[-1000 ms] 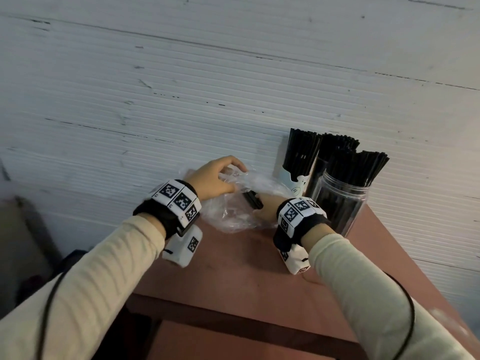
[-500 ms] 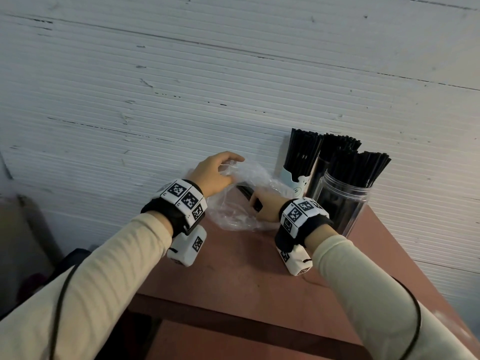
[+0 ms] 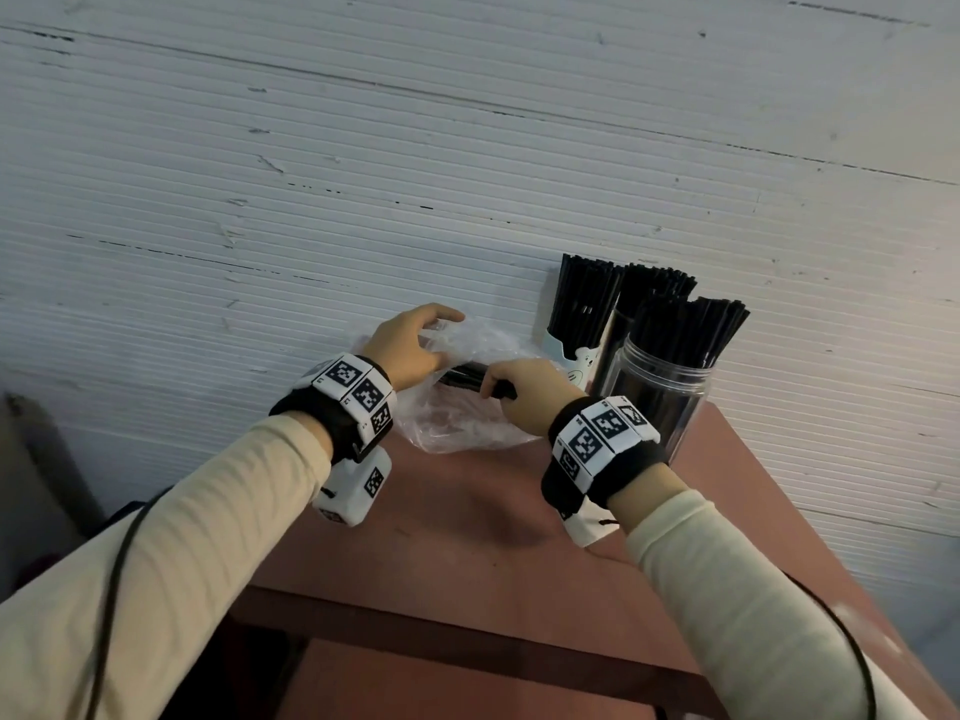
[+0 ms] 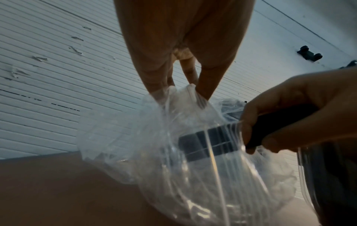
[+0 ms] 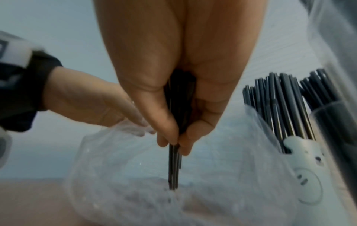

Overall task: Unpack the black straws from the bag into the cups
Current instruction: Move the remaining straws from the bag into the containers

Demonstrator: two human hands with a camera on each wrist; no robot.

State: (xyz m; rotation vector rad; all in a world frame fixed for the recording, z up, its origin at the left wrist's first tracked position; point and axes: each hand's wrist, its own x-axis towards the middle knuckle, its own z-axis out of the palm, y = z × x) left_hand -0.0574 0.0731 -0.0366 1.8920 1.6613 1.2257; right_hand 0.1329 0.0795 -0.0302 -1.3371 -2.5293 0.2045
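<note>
Right now, a small bundle of black straws (image 5: 173, 165) gripped in the right hand (image 3: 524, 394), thumb and fingers clamped together around it, the free ends reaching left into the mouth of a clear plastic bag (image 3: 467, 418). Bag crumpled, resting on the far part of the reddish-brown tabletop (image 3: 467, 537), just beside the wall. Upper edge of the bag pinched and lifted by the left hand (image 3: 410, 350), fingertips (image 4: 204, 90) closed on the film, to the left of the right hand. Just right of the bag, three cups bunched together against the wall, each packed with upright black straws: a pale printed paper cup (image 3: 574, 363) farthest left, touching the bag; a dark cup (image 3: 615, 345) behind; a clear plastic cup (image 3: 662, 402) nearest and rightmost, close by the right wrist. Both wrists wrapped in black bands carrying white blocks with square black-and-white markers (image 3: 358, 389). Cream sleeves (image 3: 208, 511) on both forearms, a thin black cable (image 3: 117, 563) trailing along each. Behind everything, a white ribbed wall (image 3: 363, 174), scuffed in places.
</note>
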